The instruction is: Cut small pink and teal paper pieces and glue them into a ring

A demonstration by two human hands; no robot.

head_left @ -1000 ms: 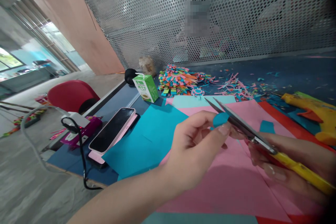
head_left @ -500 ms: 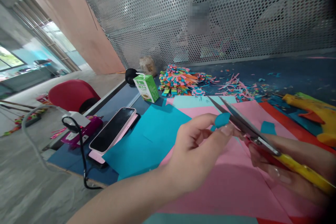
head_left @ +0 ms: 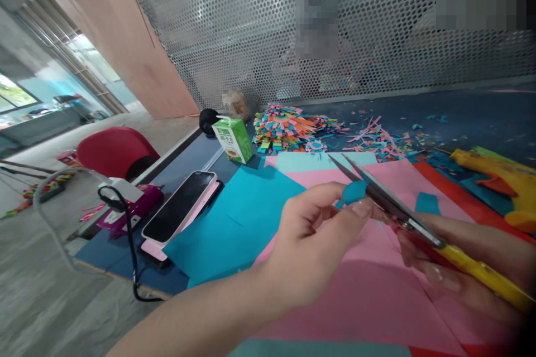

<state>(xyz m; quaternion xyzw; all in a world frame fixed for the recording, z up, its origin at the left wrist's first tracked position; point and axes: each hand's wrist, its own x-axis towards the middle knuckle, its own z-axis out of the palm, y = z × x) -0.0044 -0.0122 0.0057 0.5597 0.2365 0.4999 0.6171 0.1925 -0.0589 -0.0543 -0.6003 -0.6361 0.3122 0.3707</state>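
My left hand [head_left: 312, 240] pinches a small teal paper piece [head_left: 354, 192] between thumb and forefinger, held above a pink paper sheet [head_left: 368, 295]. My right hand [head_left: 452, 259] grips yellow-handled scissors [head_left: 402, 209]. Their blades are slightly parted and meet the right edge of the teal piece. Most of my right hand's fingers are hidden under the handle.
A teal sheet [head_left: 226, 223] lies left of the pink one. A phone in a pink case [head_left: 178, 209], a green drink carton [head_left: 233, 139], a heap of colourful cut paper [head_left: 285, 125] and a yellow glue gun [head_left: 498, 173] lie around. A perforated metal screen [head_left: 293, 22] stands behind.
The scissor blades have closed slightly on the teal piece. Both hands stay almost in place, shifting only a little.
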